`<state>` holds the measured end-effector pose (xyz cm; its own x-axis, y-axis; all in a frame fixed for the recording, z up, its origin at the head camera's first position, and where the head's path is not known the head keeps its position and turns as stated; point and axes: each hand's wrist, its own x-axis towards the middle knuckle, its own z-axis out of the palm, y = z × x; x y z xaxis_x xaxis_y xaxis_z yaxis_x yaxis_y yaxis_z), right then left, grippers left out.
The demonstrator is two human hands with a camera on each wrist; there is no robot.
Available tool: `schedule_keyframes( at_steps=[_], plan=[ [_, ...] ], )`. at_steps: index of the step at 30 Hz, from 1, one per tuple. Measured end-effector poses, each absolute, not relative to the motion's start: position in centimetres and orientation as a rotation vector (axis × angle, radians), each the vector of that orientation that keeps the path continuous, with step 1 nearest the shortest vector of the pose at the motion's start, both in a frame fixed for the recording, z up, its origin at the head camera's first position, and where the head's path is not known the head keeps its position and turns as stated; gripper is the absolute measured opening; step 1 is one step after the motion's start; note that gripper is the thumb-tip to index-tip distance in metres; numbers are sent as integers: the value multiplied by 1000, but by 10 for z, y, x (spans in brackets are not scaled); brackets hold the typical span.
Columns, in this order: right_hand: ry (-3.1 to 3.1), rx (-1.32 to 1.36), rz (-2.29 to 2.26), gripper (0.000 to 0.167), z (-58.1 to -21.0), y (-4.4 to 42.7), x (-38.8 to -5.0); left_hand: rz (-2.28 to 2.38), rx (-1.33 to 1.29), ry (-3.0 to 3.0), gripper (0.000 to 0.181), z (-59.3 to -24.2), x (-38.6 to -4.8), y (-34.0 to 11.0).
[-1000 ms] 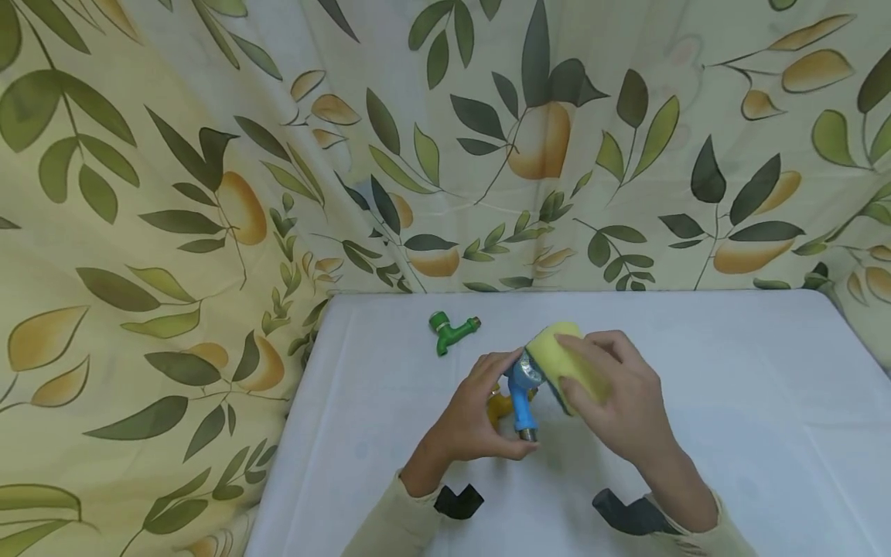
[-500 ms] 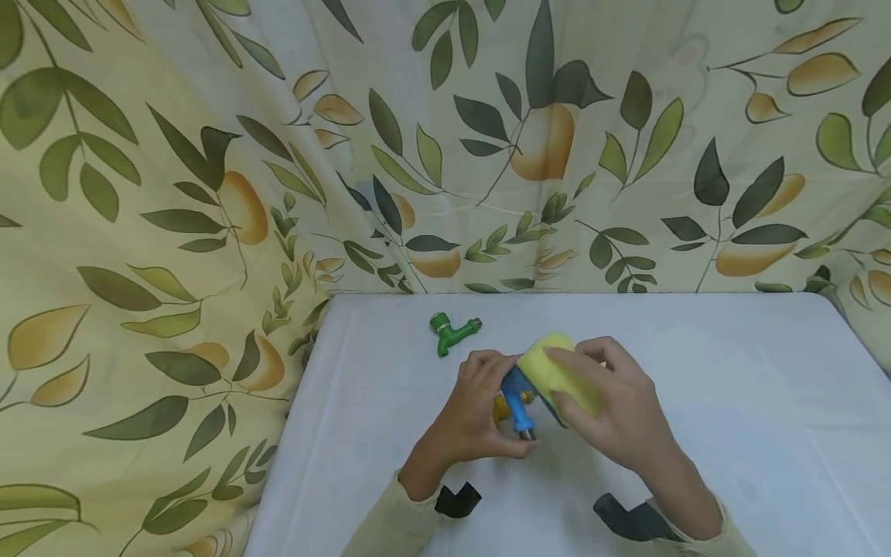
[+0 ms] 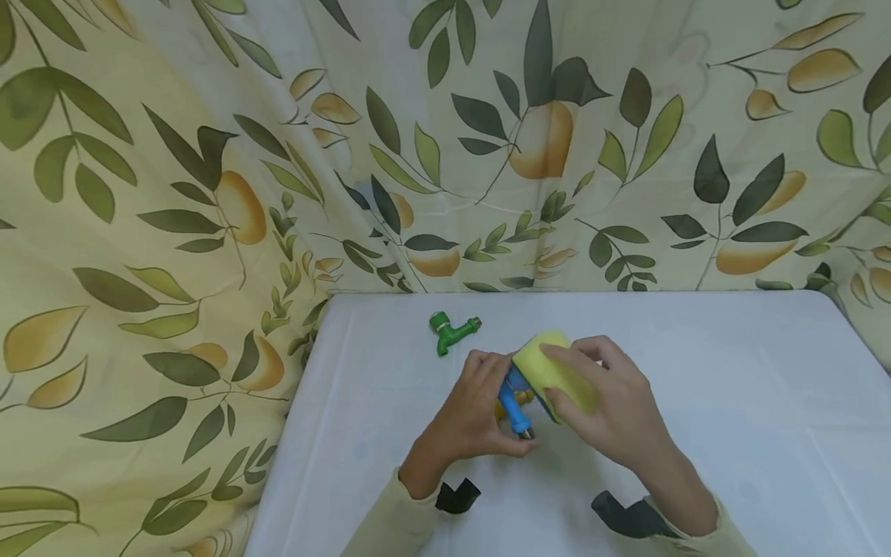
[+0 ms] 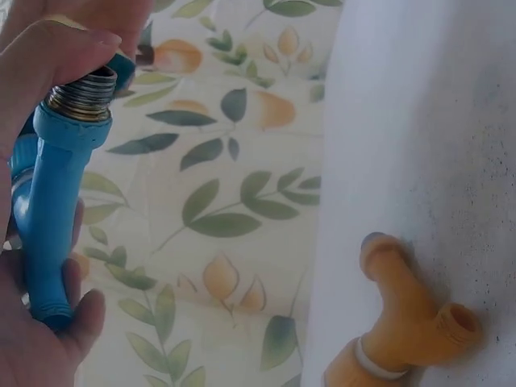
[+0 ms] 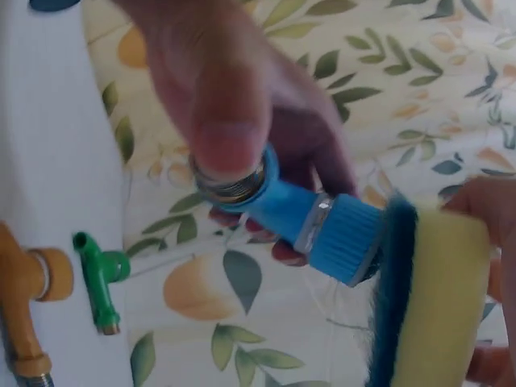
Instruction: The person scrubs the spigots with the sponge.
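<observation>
Blue tap [image 3: 513,410] sits between my two hands, up off the table. My left hand [image 3: 462,414] grips it: thumb over the threaded end [image 4: 85,97], fingers curled round the far side. My right hand [image 3: 619,406] pinches the sponge [image 3: 557,375], thumb and fingertips on the yellow foam; how the remaining fingers lie I cannot tell. Dark scouring face [image 5: 393,282] meets the ribbed knob [image 5: 347,238].

Step in hand looks like scrubbing that knob. Best, I judge, to brace the tap firmly so it can't twist under the rub; press lightly, stroke along the ribs so the coarse fibres reach the grooves, then turn the tap a little and go again. The metal ring [image 5: 314,222] and the threads could snag the pad, so ease off there.

Surface: white table [image 3: 731,371], smooth-looking, faint crease lines at the right. Orange tap [image 4: 403,314] lies on it, part hidden behind the blue one from above. Green tap [image 3: 455,334] lies nearer the far edge, beyond my left hand.

Room: printed cloth [image 3: 445,224] hangs behind the table and down its left side, leaves and orange fruit, light soft and rather dim
</observation>
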<state>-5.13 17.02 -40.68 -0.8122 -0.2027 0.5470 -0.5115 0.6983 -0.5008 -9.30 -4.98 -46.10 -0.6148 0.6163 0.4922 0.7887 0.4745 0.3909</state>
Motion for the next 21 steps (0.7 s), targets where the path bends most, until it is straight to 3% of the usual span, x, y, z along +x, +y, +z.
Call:
schedule_keyframes(
  at_steps=[6,9,12,14,16,21],
  plan=[
    [-2454,592,910,51,-407,169,-53,-956,-1164,-2500,118,-460,-93,-50],
    [-2458,568,923,53,-409,168,-53,-1057,-1115,-2549,99,-459,-91,-50],
    [-2469,509,942,54,-410,166,-53,-1169,-1065,-2593,62,-458,-90,-51],
    [-2476,477,944,54,-411,166,-52,-1246,-1027,-2597,46,-457,-89,-51],
    [-2472,467,947,54,-412,165,-51,-1332,-983,-2578,38,-455,-87,-51],
    [-2454,455,938,53,-414,164,-50,-1399,-855,-2479,37,-454,-85,-48]
  ],
)
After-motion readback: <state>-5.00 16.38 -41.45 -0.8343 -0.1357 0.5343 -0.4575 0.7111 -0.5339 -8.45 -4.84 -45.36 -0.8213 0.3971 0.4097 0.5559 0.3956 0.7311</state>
